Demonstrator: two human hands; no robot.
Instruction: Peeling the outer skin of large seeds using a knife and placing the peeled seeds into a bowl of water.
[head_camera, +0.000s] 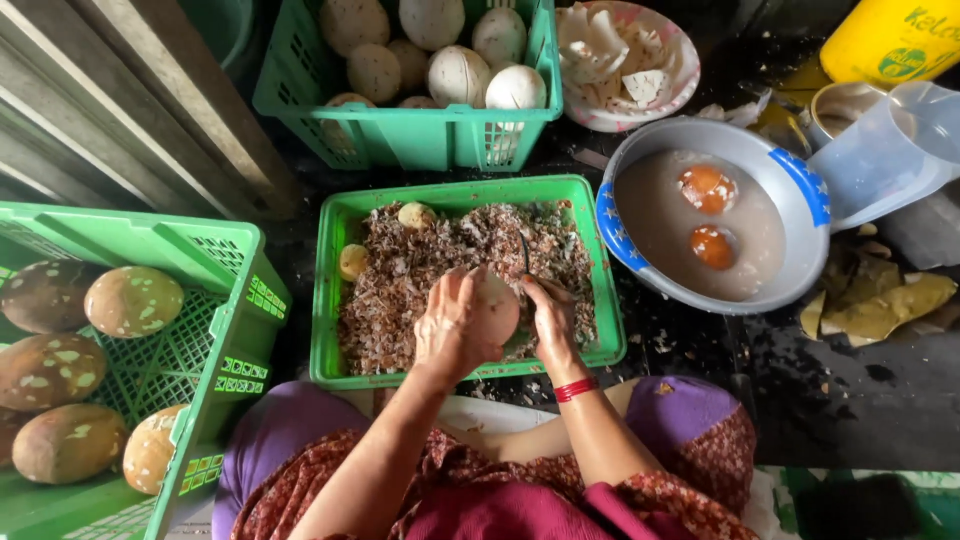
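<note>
My left hand (452, 330) grips a pale, mostly peeled coconut (497, 308) over a green tray (330, 300) full of brown shavings. My right hand (552, 318), with a red band at the wrist, holds a thin dark blade (524, 252) against the coconut's right side. Two small pale pieces (417, 215) lie at the tray's far left among the shavings.
A green crate (240, 300) at left holds several brown, part-peeled coconuts. Another green crate (420, 135) at the back holds peeled white ones. A grey basin (790, 190) of cloudy water with two orange-brown pieces sits at right, beside a clear jug (890, 150) and a bowl (675, 85) of white pieces.
</note>
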